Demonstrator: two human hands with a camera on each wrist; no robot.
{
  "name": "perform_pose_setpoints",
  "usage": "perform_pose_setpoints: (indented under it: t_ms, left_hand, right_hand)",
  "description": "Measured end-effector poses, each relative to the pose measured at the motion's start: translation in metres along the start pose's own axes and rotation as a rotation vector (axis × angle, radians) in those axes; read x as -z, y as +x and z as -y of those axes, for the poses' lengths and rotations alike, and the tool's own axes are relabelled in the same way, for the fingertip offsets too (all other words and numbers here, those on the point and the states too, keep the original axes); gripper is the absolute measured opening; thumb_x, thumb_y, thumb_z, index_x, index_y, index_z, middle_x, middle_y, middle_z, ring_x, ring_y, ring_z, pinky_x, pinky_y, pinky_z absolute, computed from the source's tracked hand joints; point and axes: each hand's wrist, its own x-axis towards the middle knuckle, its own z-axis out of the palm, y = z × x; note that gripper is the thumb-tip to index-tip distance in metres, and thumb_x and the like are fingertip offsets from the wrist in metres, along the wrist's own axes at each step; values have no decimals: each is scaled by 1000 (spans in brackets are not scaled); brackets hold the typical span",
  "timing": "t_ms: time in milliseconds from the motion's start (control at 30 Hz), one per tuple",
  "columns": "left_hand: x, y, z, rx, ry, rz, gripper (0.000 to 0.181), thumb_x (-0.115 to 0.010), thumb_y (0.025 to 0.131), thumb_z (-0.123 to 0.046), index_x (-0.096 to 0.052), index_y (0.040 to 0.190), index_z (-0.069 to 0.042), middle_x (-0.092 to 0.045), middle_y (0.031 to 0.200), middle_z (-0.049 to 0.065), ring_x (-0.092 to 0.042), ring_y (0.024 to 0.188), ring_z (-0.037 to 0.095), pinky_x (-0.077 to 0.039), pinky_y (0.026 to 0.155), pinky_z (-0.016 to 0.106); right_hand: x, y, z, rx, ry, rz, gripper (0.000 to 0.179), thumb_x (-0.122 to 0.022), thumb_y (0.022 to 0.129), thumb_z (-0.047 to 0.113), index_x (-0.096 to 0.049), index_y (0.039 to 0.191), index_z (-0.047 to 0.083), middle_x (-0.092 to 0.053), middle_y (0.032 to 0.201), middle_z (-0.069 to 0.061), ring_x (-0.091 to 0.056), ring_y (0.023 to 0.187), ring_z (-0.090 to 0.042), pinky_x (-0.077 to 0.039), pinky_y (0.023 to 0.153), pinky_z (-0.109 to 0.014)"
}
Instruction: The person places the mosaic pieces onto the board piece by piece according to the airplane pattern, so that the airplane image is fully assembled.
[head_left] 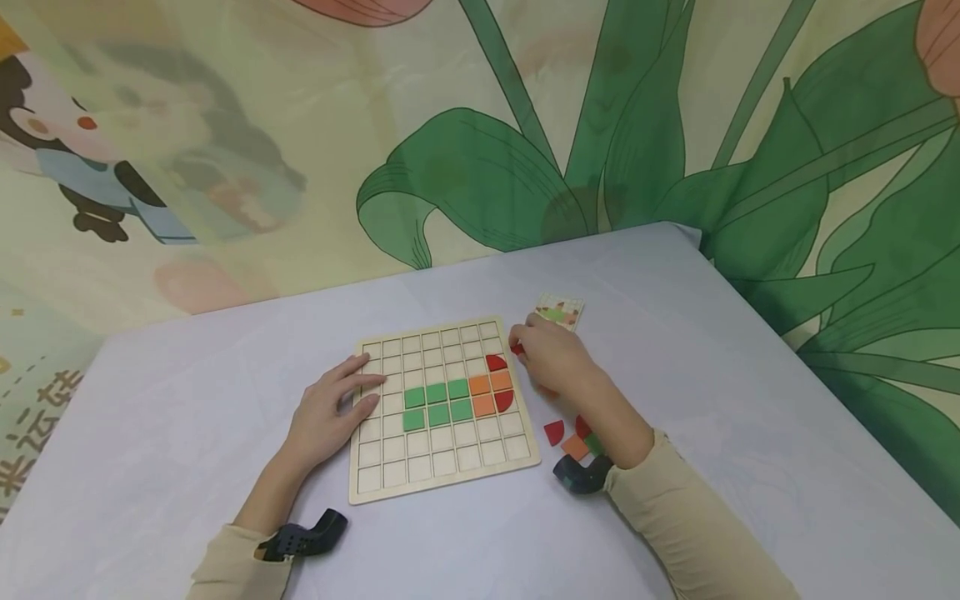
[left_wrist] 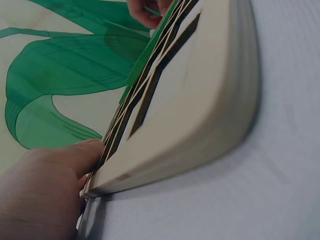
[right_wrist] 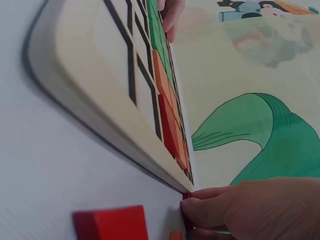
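Observation:
A wooden grid board point(head_left: 418, 466) lies on the table. Several green squares point(head_left: 437, 392) fill two rows in its middle, followed on the right by orange squares point(head_left: 480, 385) and two red quarter-round pieces point(head_left: 505, 401). My left hand point(head_left: 330, 412) rests at the board's left edge, fingers spread over the rim and nearest cells. Just off the right edge, my right hand point(head_left: 555, 354) pinches a small red piece point(right_wrist: 187, 210) between thumb and fingers; its full shape is hidden. In the right wrist view, the piece is close to the board's corner.
Beside the board's right edge lie a loose red quarter-round piece point(head_left: 553, 432), an orange square point(head_left: 575, 447) and a partly hidden green piece point(head_left: 594, 444). A small pattern card point(head_left: 573, 307) lies beyond my right hand. Behind the table point(head_left: 225, 400) hangs a printed backdrop point(head_left: 465, 175).

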Motion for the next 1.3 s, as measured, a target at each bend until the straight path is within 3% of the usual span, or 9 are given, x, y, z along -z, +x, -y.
perform_pose_setpoints:
  t_ms: [367,700,1000,1300]
  left_hand:
    - [0,0,0,0,-3,4,29,-61,92,-29,-66,118,-18,-43,147,11,-35,138,37,-23,107,63]
    - [-1,0,-1,0,-3,6,29,-61,92,-29,-66,118,-18,-43,147,11,-35,138,37,-24,107,63]
    - [0,0,-2,-1,-2,7,29,-61,92,-29,-66,118,-17,-43,147,11,-34,138,37,-23,106,63]
    - [1,1,-1,-3,-4,7,30,-61,92,-29,-66,118,-17,-43,147,12,-34,138,37,-23,107,63]
  right_hand:
    - [-6,0,3,43,-43,-50,21,-59,94,19,-61,112,7,-59,102,-9,-57,79,-17,-55,71,-30]
    - [-10,0,3,48,-48,-58,29,-51,96,18,-58,121,4,-59,108,-12,-59,84,-19,-56,73,-34]
    - [-13,1,6,46,-62,-49,33,-53,94,13,-54,125,2,-56,115,-13,-57,91,-18,-56,80,-33]
    - [-13,5,6,48,-39,-43,31,-50,94,12,-53,124,2,-55,111,-13,-53,84,-18,-54,76,-32]
